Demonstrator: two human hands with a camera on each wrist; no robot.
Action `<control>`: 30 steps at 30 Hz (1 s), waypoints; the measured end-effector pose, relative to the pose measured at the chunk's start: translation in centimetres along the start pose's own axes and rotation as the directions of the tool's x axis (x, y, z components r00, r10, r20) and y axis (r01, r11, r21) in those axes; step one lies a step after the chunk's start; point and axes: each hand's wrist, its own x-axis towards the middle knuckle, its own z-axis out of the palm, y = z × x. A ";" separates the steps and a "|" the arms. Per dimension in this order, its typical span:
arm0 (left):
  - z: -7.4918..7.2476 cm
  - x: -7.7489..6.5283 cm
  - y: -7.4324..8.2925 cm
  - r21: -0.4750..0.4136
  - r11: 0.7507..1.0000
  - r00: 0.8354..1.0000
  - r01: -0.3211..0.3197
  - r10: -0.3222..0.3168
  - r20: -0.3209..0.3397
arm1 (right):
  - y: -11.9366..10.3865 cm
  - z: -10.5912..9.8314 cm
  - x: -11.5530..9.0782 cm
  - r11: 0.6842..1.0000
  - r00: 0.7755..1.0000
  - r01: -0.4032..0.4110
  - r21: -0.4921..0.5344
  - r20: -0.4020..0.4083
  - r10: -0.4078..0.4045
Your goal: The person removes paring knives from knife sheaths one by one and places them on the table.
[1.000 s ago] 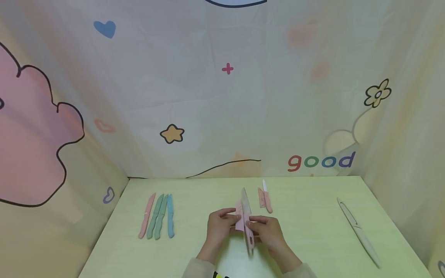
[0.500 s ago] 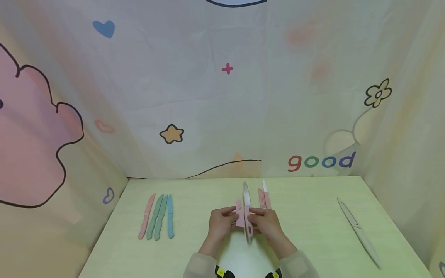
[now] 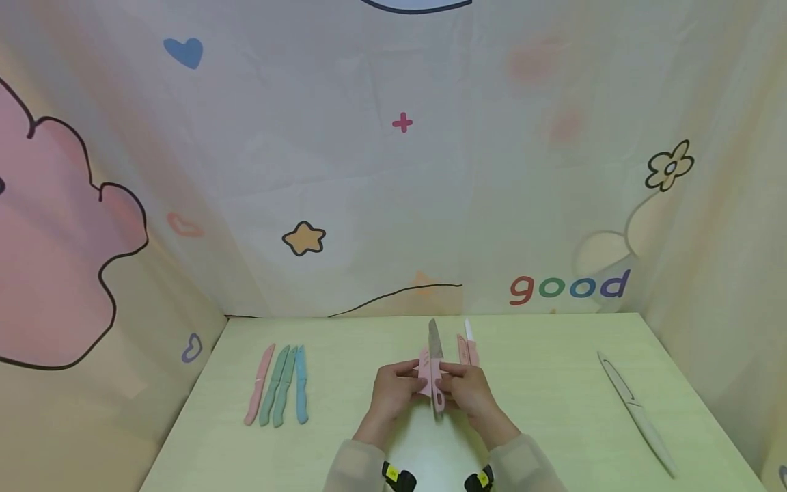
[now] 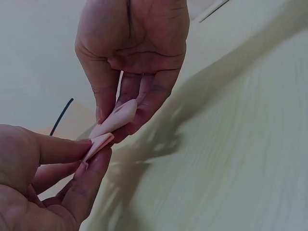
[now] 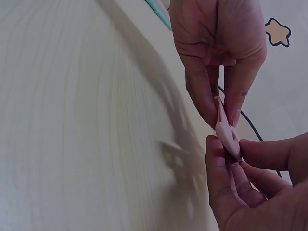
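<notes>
Near the middle of the table, my left hand [image 3: 391, 393] pinches a pink knife sheath [image 3: 424, 372] between thumb and fingers. Beside it, my right hand [image 3: 472, 393] grips the pink handle of a kitchen knife [image 3: 437, 383], its bare blade pointing away from me. Sheath and knife stand side by side, overlapping in the head view. From the left wrist, the sheath's slotted end [image 4: 100, 143] lies right at the rounded handle end [image 4: 121, 115]. The right wrist view shows the handle [image 5: 227, 137] between my right thumb and fingers.
Just beyond my right hand lie a small pink knife [image 3: 471, 350] with a white blade and its pink sheath [image 3: 462, 350]. At left sit a pink knife [image 3: 259, 386], two green knives [image 3: 281, 386] and a blue knife [image 3: 301, 386]. A long beige knife [image 3: 639, 420] lies at right.
Both hands have shifted slightly away from me with the sheath and knife. The sheath and the knife have come closer together. The knives on the table have not moved.
</notes>
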 end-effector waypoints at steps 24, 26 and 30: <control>1.6 3.8 -0.9 0.247 0.967 0.985 -0.059 0.096 -0.143 | 0.7 0.9 2.3 0.946 0.964 0.025 -0.323 -0.244 -0.109; 1.8 4.0 -0.9 0.301 0.951 0.980 -0.069 0.121 -0.156 | 0.6 0.9 2.4 0.926 0.958 0.029 -0.378 -0.254 -0.134; 2.1 4.3 -0.8 0.403 0.912 0.970 -0.075 0.161 -0.183 | 0.6 1.1 2.7 0.892 0.948 0.045 -0.450 -0.263 -0.181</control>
